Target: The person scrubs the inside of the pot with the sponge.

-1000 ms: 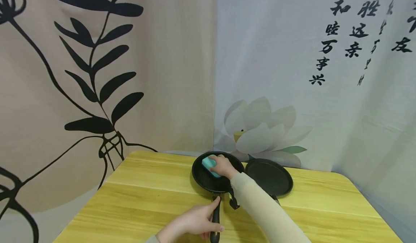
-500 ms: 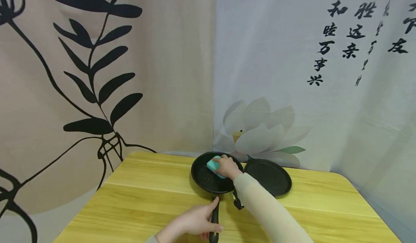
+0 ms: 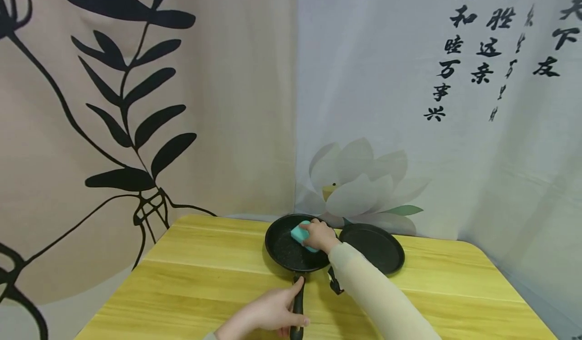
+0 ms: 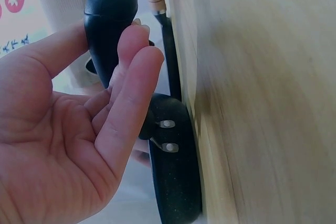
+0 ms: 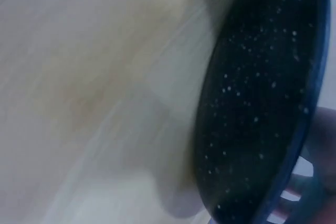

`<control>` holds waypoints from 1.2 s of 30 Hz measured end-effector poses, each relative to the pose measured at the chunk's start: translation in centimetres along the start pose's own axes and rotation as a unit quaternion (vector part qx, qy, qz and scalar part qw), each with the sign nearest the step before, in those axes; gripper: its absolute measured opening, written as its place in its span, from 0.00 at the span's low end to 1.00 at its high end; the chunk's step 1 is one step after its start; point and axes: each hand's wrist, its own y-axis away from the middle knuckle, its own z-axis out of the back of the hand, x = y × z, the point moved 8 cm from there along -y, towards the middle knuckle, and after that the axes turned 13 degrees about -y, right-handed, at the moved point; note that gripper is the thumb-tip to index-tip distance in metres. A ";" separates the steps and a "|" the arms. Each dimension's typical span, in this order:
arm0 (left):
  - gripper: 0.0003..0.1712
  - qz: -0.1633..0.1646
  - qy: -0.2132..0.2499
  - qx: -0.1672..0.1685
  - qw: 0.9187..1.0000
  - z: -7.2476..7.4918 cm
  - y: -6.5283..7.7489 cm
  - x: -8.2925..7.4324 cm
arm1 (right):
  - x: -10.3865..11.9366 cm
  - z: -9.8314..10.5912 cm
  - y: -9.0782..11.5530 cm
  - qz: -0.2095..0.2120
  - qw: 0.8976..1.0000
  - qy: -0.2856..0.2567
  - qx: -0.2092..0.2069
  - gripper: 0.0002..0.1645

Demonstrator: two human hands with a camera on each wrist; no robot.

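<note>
A black frying pan (image 3: 284,256) rests on the wooden table, its handle (image 3: 297,302) pointing toward me. My left hand (image 3: 273,307) grips that handle, thumb lying along it near the pan. The left wrist view shows fingers (image 4: 126,103) curled beside the black grip. Inside the pan, my right hand (image 3: 322,236) holds a turquoise sponge (image 3: 299,234) against the cooking surface, right of the middle. From the right wrist, the pan's speckled outer wall (image 5: 252,93) fills much of the view; the hand shows only partly, beyond the rim.
A flat black pan (image 3: 373,246) lies right of the frying pan, partly behind my right sleeve (image 3: 373,289). A small black piece (image 3: 335,282) sticks out beside that sleeve. The wooden table (image 3: 204,269) ends at a printed curtain (image 3: 245,102) behind.
The right hand and sponge have shifted right and slightly toward me within the pan. My left hand keeps its grip on the handle. The head view has turned slightly.
</note>
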 end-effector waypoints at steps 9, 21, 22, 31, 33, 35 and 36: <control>0.50 0.011 0.020 -0.014 1.000 0.9 1.8 -3.1 | -0.4 0.5 0.7 -0.024 0.999 0.011 0.034 0.35; 0.53 0.003 0.007 -0.014 1.000 0.9 1.7 -2.9 | -0.2 0.9 1.1 -0.042 0.995 -0.001 0.087 0.36; 0.53 0.001 0.006 -0.015 1.000 0.9 1.8 -3.0 | -0.2 0.8 1.2 -0.042 0.995 -0.004 0.091 0.36; 0.50 0.012 0.007 -0.022 1.000 0.8 1.7 -3.0 | -0.6 0.3 1.4 -0.040 0.994 -0.007 0.102 0.37; 0.50 0.015 0.003 -0.026 1.000 0.8 1.7 -3.0 | -0.5 0.3 1.4 -0.034 0.994 -0.008 0.104 0.36; 0.51 0.017 0.000 -0.030 0.999 0.9 1.8 -3.0 | -0.3 0.4 1.5 -0.028 0.994 -0.009 0.105 0.36; 0.51 0.017 0.000 -0.031 0.999 1.0 1.8 -3.1 | -0.2 0.4 1.6 -0.026 0.994 -0.011 0.107 0.36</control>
